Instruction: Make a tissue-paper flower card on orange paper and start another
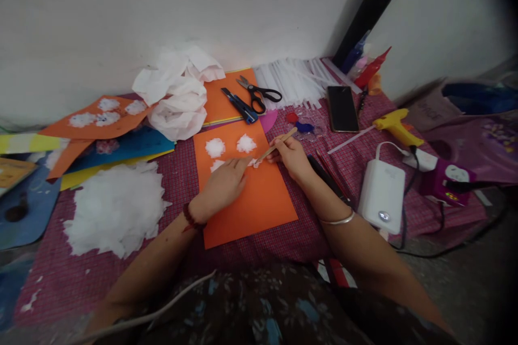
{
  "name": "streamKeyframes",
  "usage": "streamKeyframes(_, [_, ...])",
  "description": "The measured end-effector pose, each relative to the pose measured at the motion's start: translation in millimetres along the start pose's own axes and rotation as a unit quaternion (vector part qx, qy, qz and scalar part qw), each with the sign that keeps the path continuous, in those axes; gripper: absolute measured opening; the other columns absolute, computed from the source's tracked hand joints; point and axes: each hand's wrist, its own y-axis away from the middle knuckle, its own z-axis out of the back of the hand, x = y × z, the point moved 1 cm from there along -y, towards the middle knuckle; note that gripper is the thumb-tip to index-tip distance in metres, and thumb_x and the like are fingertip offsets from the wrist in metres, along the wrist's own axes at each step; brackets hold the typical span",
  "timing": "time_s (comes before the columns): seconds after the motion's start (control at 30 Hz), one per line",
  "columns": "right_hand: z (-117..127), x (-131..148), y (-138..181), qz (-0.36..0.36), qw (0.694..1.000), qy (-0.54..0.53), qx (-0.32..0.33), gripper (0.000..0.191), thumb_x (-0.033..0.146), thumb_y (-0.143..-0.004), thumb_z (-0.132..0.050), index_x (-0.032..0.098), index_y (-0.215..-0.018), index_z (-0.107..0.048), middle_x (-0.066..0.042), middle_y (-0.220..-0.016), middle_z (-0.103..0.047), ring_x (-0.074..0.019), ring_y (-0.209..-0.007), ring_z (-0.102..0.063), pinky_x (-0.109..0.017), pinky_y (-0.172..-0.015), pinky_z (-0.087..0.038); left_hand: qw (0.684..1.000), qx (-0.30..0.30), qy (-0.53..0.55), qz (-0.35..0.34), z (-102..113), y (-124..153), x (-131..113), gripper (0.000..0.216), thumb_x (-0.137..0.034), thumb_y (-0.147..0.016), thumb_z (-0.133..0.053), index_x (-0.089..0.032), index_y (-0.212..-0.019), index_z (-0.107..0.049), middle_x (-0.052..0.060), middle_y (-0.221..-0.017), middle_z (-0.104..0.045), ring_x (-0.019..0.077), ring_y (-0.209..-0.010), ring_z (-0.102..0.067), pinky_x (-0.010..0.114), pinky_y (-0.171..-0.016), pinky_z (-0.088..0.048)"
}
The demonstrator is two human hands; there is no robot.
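Note:
An orange sheet of paper (259, 202) lies on the table before me, bearing several white tissue tufts, such as this upper right one (246, 144). My right hand (292, 156) is closed around a flat wooden stick (279, 143), whose lower end meets a small white tissue piece (254, 163) on the sheet. My left hand (224, 186) rests on the paper with its fingers stretched toward that piece, partly covering a tuft (217, 165) beneath it. Whether the left fingertips touch the small piece is hard to see.
Cut white tissue (117, 207) is heaped at left, with crumpled tissue (180, 97) behind. Scissors (259, 94) and a box cutter (239, 105) lie at the back. Rightward are a phone (342, 109), a yellow glue gun (394, 125), a white power bank (382, 194) and cables.

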Motion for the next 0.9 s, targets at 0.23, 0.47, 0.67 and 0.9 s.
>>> streamKeyframes(0.23, [5.8, 7.5, -0.4, 0.01, 0.999, -0.015, -0.04, 0.025, 0.041, -0.093, -0.058, 0.02, -0.079, -0.053, 0.004, -0.055, -0.06, -0.0096, -0.046, -0.062, -0.019, -0.046, -0.053, 0.996, -0.054, 0.039, -0.053, 3.8, -11.4, 14.6, 0.027, -0.011, -0.094, -0.046, -0.017, -0.117, -0.058, 0.011, -0.114, -0.067, 0.0247, -0.106, -0.064, 0.041, -0.091, -0.054])
streamKeyframes(0.47, [9.9, 11.7, -1.8, 0.013, 0.997, -0.023, -0.07, 0.025, 0.038, -0.095, -0.055, 0.02, -0.078, -0.052, 0.005, -0.055, -0.057, -0.0088, -0.044, -0.059, -0.019, -0.043, -0.053, 0.984, -0.033, -0.061, -0.166, 9.9, -36.0, 9.0, 0.026, -0.012, -0.097, -0.045, -0.018, -0.106, -0.07, 0.009, -0.098, -0.062, 0.0224, -0.091, -0.057, 0.034, -0.078, -0.048])
streamKeyframes(0.67, [13.1, 13.6, -2.6, 0.021, 0.997, -0.016, -0.077, 0.025, 0.039, -0.094, -0.056, 0.02, -0.078, -0.053, 0.005, -0.055, -0.058, -0.0091, -0.044, -0.059, -0.019, -0.043, -0.053, 0.983, -0.03, -0.06, -0.17, 9.8, -48.8, 9.1, 0.024, -0.019, -0.1, -0.048, -0.016, -0.088, -0.069, 0.008, -0.091, -0.06, 0.0208, -0.088, -0.055, 0.033, -0.076, -0.045])
streamKeyframes(0.9, [11.7, 13.7, 1.5, 0.035, 0.999, -0.023, -0.014, 0.027, 0.043, -0.09, -0.061, 0.02, -0.077, -0.054, 0.004, -0.057, -0.06, -0.0085, -0.046, -0.06, -0.017, -0.044, -0.051, 0.994, -0.034, -0.015, -0.103, 4.1, -56.8, 10.0, 0.02, -0.014, -0.093, -0.052, -0.016, -0.076, -0.061, 0.006, -0.083, -0.059, 0.0198, -0.082, -0.056, 0.032, -0.074, -0.047])
